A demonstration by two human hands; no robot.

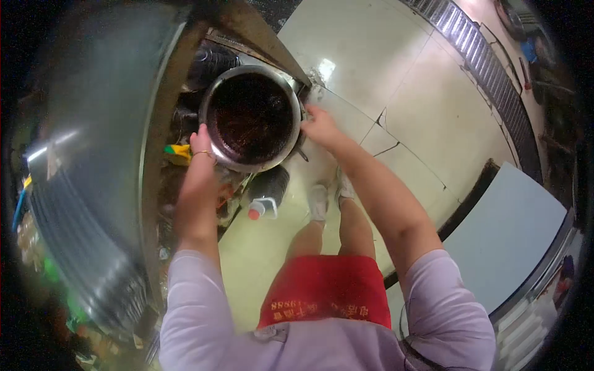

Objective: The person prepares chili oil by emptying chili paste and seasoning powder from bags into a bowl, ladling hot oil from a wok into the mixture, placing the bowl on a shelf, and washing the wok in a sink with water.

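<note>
Beside the metal counter [111,117], the pot [253,166] has the right hand [318,127] clamped at one side and the left hand [201,142] against the other — its finger closure I cannot tell — so level, even support should steady the dark contents [253,117]

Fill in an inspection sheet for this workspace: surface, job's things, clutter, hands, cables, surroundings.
Surface: shiny cream tiled floor, with dark cracked lines.
Job's things: round silvery metal pot, its inside dark brown; contents or coating, cannot tell.
Clutter: translucent plastic jug with a red cap just below the pot; yellow-and-green item by the left wrist.
Hands: bare left hand on the pot's left edge, its grip partly hidden; bare right hand closed at the pot's right side.
Cables: none clearly identifiable.
Surroundings: grey metal counter at left; long ribbed metal grate at upper right.
</note>
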